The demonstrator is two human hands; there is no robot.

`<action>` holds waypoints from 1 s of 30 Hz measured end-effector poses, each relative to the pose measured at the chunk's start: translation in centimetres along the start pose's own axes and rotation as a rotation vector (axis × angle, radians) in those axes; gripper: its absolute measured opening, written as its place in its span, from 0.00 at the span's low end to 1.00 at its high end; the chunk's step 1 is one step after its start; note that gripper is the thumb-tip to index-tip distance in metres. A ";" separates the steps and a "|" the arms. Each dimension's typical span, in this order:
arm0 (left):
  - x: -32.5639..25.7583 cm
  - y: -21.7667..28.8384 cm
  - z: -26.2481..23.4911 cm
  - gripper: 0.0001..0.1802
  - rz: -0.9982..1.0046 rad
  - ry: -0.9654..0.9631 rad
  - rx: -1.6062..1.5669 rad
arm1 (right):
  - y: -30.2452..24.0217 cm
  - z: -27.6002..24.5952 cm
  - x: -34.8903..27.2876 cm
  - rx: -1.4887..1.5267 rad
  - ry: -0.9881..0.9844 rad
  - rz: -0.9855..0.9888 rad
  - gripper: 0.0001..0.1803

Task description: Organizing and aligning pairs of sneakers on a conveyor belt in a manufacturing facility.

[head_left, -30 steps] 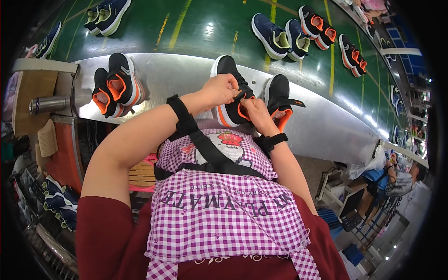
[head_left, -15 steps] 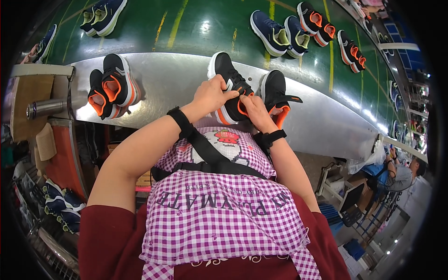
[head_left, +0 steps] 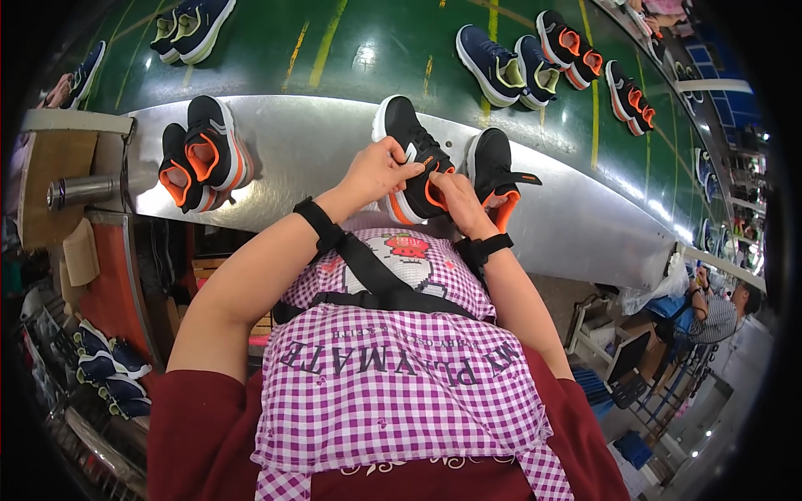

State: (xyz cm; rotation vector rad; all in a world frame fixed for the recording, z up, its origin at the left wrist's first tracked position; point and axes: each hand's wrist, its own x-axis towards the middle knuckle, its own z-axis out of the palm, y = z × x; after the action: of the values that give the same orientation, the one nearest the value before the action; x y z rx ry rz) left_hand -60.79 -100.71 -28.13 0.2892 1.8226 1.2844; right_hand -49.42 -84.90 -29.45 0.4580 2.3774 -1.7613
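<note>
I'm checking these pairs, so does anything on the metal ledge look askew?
Yes: the rightmost shoe there has a loose strap jutting out sideways, while the neighbouring shoe, at the left hand and right hand, has its own strap lying across. No damage is visible.

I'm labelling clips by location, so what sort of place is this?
Probably a shoe factory or workshop: several pairs, including navy shoes, stand along a green belt-like surface, and the black shoe being handled is at a metal ledge alongside.

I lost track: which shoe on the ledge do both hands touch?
The middle one, between left pair and rightmost shoe: only it has left hand and right hand on it.
</note>
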 end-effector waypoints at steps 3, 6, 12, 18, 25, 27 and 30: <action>0.0 0.5 0.3 0.15 0.005 0.020 0.077 | 0.8 -0.2 0.0 -0.014 -0.039 0.128 0.16; 0.3 -0.1 -0.5 0.14 -0.013 -0.035 0.060 | 1.7 1.0 0.0 -0.520 0.130 -0.566 0.10; -0.2 -5.4 -6.0 0.09 -0.011 -0.072 -0.056 | -4.9 4.7 -1.1 -0.366 -0.006 -0.311 0.12; -2.3 -3.4 -4.4 0.11 0.277 0.450 0.354 | -4.2 -3.2 -7.3 -0.355 0.559 -0.053 0.09; -2.5 4.6 4.4 0.16 0.996 -0.344 0.552 | 2.9 -5.5 -7.2 -0.125 0.391 0.336 0.40; -1.1 4.1 7.0 0.18 1.227 -0.303 0.596 | 1.4 -3.7 -6.0 -0.270 0.365 0.313 0.31; -0.5 4.2 8.9 0.19 1.224 -0.022 0.885 | 3.6 -0.3 -5.5 -0.381 0.418 -0.095 0.29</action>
State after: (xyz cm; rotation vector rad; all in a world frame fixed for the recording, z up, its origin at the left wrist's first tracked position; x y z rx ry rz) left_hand -54.96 -93.36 -25.08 2.1180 2.1207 1.0126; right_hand -43.01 -84.55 -31.02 0.7227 2.9785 -1.2876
